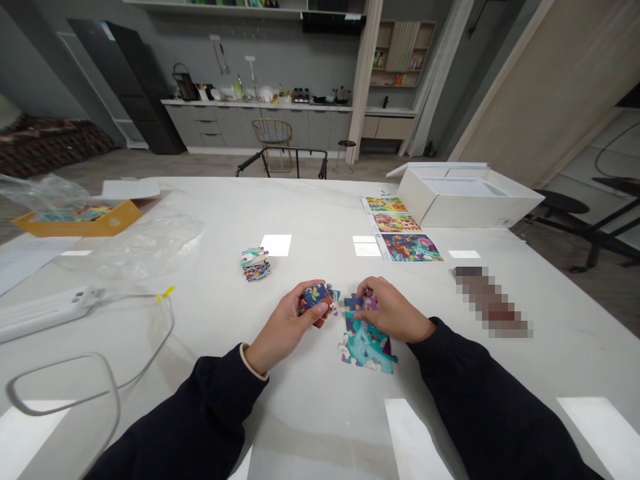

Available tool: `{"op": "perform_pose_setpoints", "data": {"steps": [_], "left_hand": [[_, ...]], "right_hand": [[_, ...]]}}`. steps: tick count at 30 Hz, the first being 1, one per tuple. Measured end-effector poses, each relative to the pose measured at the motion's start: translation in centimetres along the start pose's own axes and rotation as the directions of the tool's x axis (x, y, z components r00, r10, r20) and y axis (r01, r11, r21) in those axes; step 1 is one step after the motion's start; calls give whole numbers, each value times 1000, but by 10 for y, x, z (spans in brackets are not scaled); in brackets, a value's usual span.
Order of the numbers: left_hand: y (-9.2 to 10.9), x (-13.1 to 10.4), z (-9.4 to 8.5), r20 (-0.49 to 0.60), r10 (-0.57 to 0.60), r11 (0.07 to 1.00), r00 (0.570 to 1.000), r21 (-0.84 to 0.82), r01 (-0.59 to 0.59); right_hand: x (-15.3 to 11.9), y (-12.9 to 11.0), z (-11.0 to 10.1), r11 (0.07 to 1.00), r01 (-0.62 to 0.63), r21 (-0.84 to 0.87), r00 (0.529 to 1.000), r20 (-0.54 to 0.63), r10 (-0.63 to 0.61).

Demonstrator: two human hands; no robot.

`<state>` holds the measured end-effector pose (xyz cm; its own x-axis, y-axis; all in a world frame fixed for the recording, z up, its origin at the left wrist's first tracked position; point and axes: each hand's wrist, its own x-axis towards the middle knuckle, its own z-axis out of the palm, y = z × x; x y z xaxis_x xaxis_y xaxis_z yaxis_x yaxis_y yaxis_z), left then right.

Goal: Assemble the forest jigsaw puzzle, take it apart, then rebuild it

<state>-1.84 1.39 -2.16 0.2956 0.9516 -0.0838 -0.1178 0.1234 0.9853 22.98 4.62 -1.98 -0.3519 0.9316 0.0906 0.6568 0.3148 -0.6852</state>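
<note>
I can't read the pixelated item (493, 303) — blurred out entirely — and the right hand (387, 308) hides part (how much, unclear) of the joined puzzle (367, 343).

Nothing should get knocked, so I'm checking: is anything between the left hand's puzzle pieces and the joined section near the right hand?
Nothing visible stands between the pieces in the left hand and the joined section, just white table. The right hand covers part of the section's top.

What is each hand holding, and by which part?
Left hand: jigsaw pieces, thumb across the top face. Right hand: fingers at the assembled puzzle's upper part; a grip cannot be told.
</note>
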Motion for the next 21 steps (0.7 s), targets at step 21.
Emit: {"op": "perform_pose_setpoints", "data": {"steps": [21], "left_hand": [[4,-1,4,-32,69,998,997,-3,-70]], "right_hand": [[-5,-39,22,705,-276,653,956,265,128]]}}
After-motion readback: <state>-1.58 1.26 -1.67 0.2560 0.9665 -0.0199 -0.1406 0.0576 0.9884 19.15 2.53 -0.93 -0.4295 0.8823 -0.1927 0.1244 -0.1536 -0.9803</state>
